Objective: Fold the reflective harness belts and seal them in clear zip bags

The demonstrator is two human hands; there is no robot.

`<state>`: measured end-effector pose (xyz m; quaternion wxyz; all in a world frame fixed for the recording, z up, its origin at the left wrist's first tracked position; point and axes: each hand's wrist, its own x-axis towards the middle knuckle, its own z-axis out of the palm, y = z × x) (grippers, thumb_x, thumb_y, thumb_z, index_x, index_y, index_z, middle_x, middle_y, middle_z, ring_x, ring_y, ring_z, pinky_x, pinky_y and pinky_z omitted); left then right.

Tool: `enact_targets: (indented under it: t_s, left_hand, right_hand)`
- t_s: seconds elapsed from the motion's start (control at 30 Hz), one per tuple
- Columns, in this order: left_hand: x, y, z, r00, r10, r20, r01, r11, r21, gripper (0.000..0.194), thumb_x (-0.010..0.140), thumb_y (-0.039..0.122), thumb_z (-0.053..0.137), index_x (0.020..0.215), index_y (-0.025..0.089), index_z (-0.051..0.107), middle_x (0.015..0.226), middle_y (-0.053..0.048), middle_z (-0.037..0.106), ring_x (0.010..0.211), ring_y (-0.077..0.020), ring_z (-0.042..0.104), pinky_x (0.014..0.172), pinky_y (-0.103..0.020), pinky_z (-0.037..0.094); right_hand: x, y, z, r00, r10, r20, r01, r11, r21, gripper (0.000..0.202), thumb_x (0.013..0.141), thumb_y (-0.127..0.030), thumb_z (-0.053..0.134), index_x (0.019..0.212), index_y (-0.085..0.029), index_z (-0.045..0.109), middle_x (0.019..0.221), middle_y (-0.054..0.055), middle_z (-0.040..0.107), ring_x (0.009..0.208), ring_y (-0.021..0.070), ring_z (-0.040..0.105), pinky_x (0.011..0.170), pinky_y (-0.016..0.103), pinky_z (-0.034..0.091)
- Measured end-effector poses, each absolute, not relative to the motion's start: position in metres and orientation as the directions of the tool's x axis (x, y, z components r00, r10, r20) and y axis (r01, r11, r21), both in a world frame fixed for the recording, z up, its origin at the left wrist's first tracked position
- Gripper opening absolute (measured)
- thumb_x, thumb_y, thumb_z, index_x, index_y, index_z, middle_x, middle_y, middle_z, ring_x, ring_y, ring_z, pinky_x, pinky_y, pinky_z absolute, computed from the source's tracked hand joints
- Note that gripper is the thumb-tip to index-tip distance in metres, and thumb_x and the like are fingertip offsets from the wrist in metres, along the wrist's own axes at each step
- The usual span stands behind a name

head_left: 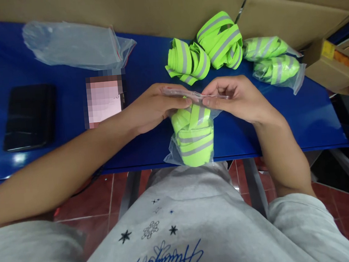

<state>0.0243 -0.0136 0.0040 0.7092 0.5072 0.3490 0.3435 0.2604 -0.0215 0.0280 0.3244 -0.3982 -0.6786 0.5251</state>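
A clear zip bag (171,150) with a folded neon-yellow reflective strap (196,139) inside lies at the front edge of the blue table. My left hand (163,104) pinches the left part of the bag's top edge, its thumb on the near side. Close beside it, my right hand (232,97) grips the right part of the same edge between thumb and fingers. Two loose coils of the same strap, a left one (186,60) and a right one (221,40), rest just beyond my hands.
On the blue table (151,145) are flat clear bags (72,46) at the back left, a black case (29,117) and a blurred pink-white object (104,100). Two bagged straps (279,69) and an open cardboard box (329,68) are at the right. Cardboard (151,10) stands behind.
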Motion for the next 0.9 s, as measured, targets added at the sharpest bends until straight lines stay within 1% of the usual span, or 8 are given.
enact_targets:
  t_s: [0.07, 0.17, 0.23, 0.47, 0.63, 0.73, 0.83, 0.9]
  left_hand:
    - [0.0253, -0.0143, 0.0057, 0.506, 0.849, -0.155, -0.111, 0.242, 0.964, 0.009, 0.081, 0.011, 0.077, 0.086, 0.016, 0.082, 0.078, -0.001, 0.074, 0.07, -0.0141, 0.068, 0.068, -0.026, 0.047]
    - [0.0271, -0.0155, 0.0063, 0.511, 0.846, -0.155, -0.129, 0.253, 0.959, 0.015, 0.079, 0.008, 0.074, 0.09, 0.015, 0.082, 0.087, -0.003, 0.077, 0.08, -0.0169, 0.071, 0.076, -0.028, 0.05]
    - [0.0279, -0.0162, 0.0051, 0.514, 0.844, -0.153, -0.147, 0.262, 0.954, 0.017, 0.077, 0.009, 0.074, 0.09, 0.016, 0.083, 0.089, -0.003, 0.079, 0.083, -0.0182, 0.073, 0.079, -0.028, 0.051]
    - [0.0296, -0.0173, 0.003, 0.496, 0.858, -0.133, -0.118, 0.218, 0.969, 0.013, 0.081, 0.019, 0.078, 0.093, 0.02, 0.083, 0.091, -0.001, 0.079, 0.096, -0.0237, 0.076, 0.086, -0.032, 0.056]
    - [0.0317, -0.0184, 0.0042, 0.446, 0.885, -0.137, -0.115, 0.209, 0.971, 0.012, 0.087, 0.028, 0.078, 0.093, 0.019, 0.082, 0.09, -0.003, 0.078, 0.098, -0.0256, 0.077, 0.089, -0.034, 0.058]
    - [0.0327, -0.0201, 0.0045, 0.427, 0.897, -0.113, -0.106, 0.174, 0.979, 0.012, 0.086, 0.028, 0.08, 0.094, 0.019, 0.081, 0.094, -0.002, 0.079, 0.105, -0.0261, 0.076, 0.094, -0.034, 0.057]
    - [0.0335, -0.0216, 0.0047, 0.434, 0.895, -0.1, -0.102, 0.159, 0.982, 0.011, 0.086, 0.028, 0.079, 0.094, 0.021, 0.081, 0.096, -0.001, 0.08, 0.107, -0.0253, 0.075, 0.092, -0.032, 0.057]
    - [0.0337, -0.0218, 0.0039, 0.432, 0.896, -0.102, -0.1, 0.16, 0.982, 0.01, 0.086, 0.027, 0.079, 0.093, 0.02, 0.081, 0.095, -0.002, 0.079, 0.1, -0.0233, 0.075, 0.086, -0.03, 0.057]
  right_hand:
    - [0.2606, -0.0227, 0.0291, -0.472, 0.881, 0.025, 0.203, 0.136, -0.97, 0.032, 0.08, -0.047, 0.09, 0.089, -0.019, 0.076, 0.076, 0.001, 0.069, 0.066, 0.0109, 0.056, 0.056, 0.024, 0.043]
    - [0.2608, -0.024, 0.0306, -0.47, 0.882, 0.038, 0.228, 0.163, -0.96, 0.031, 0.082, -0.046, 0.089, 0.089, -0.019, 0.076, 0.074, 0.0, 0.067, 0.064, 0.0104, 0.054, 0.055, 0.024, 0.042]
    - [0.261, -0.0243, 0.0311, -0.478, 0.877, 0.05, 0.244, 0.187, -0.951, 0.032, 0.082, -0.047, 0.089, 0.089, -0.019, 0.076, 0.072, 0.0, 0.066, 0.064, 0.0105, 0.054, 0.054, 0.024, 0.042]
    - [0.2653, -0.0228, 0.0316, -0.44, 0.894, 0.085, 0.295, 0.233, -0.927, 0.025, 0.085, -0.041, 0.087, 0.088, -0.019, 0.077, 0.069, -0.001, 0.062, 0.061, 0.0096, 0.05, 0.053, 0.024, 0.037]
    - [0.2688, -0.0221, 0.0354, -0.416, 0.905, 0.088, 0.322, 0.237, -0.917, 0.021, 0.085, -0.039, 0.086, 0.089, -0.02, 0.078, 0.071, -0.001, 0.063, 0.062, 0.0102, 0.051, 0.055, 0.026, 0.039]
    - [0.2684, -0.0217, 0.0352, -0.41, 0.909, 0.071, 0.351, 0.23, -0.908, 0.021, 0.085, -0.039, 0.086, 0.085, -0.02, 0.077, 0.068, -0.001, 0.061, 0.061, 0.0103, 0.049, 0.053, 0.026, 0.037]
    - [0.2658, -0.0215, 0.0327, -0.396, 0.914, 0.084, 0.37, 0.243, -0.897, 0.024, 0.085, -0.041, 0.086, 0.081, -0.02, 0.074, 0.064, -0.002, 0.056, 0.058, 0.0104, 0.045, 0.051, 0.027, 0.035]
    - [0.2638, -0.0216, 0.0316, -0.396, 0.913, 0.098, 0.376, 0.258, -0.89, 0.028, 0.085, -0.042, 0.086, 0.078, -0.02, 0.07, 0.062, -0.002, 0.054, 0.058, 0.0107, 0.045, 0.051, 0.027, 0.034]
